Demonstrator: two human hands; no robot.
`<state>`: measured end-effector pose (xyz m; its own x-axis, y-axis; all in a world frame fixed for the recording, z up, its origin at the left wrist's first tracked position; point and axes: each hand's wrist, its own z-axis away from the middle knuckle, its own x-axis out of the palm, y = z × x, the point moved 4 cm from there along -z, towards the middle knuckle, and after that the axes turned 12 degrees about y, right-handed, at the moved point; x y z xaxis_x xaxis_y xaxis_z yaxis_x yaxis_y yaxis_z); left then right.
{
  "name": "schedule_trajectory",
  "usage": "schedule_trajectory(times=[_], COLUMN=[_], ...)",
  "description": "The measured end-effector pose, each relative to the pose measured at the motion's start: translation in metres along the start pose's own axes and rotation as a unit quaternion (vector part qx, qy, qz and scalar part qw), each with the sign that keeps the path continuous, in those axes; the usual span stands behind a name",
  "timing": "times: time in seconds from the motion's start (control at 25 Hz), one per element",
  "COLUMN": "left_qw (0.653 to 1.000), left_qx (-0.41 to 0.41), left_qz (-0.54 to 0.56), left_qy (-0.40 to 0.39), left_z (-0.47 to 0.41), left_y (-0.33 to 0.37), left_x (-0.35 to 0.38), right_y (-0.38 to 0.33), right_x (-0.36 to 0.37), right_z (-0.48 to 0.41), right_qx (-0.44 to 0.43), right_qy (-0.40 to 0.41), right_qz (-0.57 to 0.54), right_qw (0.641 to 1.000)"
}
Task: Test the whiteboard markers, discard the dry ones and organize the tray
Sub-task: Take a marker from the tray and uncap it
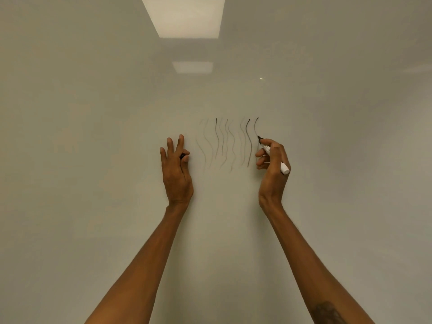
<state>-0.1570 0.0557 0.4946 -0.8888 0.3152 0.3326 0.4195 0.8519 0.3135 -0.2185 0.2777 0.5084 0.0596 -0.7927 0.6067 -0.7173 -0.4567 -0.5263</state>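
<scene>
A whiteboard [93,136] fills the view. My right hand [272,167] grips a white marker [284,168] with a black tip, and the tip touches the board at the lower end of a short dark stroke [256,126]. Left of it run several wavy vertical test lines [224,141], some faint grey, two or three darker. My left hand [176,169] is raised flat against the board with its fingers spread, and it pinches a small black marker cap [182,156] between thumb and finger. The tray is out of view.
Two ceiling lights are mirrored in the glossy board: a large light reflection [184,16] at the top and a smaller reflection [192,66] below it. Bare board surface stretches left and right of the strokes.
</scene>
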Motion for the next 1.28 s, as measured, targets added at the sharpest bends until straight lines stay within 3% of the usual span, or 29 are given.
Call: schedule_trajectory(times=[0.12,0.32,0.72,0.92,1.04,1.16,1.28], left_qw=[0.999,0.997,0.991,0.990,0.989,0.990,0.991], left_qx=[0.044,0.069,0.116,0.119,0.123,0.114,0.108], left_qz=[-0.021,-0.038,-0.065,-0.073,-0.081,-0.087,-0.082], left_qy=[0.005,0.010,0.011,0.015,0.016,0.014,0.012], left_z=[-0.001,0.000,0.003,0.003,0.003,0.003,0.003], left_y=[-0.006,-0.007,-0.009,-0.008,-0.007,-0.009,-0.007], left_x=[0.003,0.003,0.006,0.005,0.006,0.006,0.005], right_y=[-0.004,-0.009,-0.017,-0.010,0.003,0.016,0.009], right_x=[-0.002,0.001,-0.007,-0.013,-0.040,-0.059,-0.057], right_z=[-0.024,-0.041,-0.058,-0.057,-0.032,-0.005,-0.015], right_qx=[-0.024,-0.090,-0.174,-0.238,-0.272,-0.267,-0.202], right_qy=[0.034,0.005,0.020,-0.022,0.003,0.014,0.025], right_qz=[0.041,0.077,0.135,0.211,0.263,0.301,0.243], right_qw=[0.998,0.993,0.975,0.948,0.926,0.915,0.948])
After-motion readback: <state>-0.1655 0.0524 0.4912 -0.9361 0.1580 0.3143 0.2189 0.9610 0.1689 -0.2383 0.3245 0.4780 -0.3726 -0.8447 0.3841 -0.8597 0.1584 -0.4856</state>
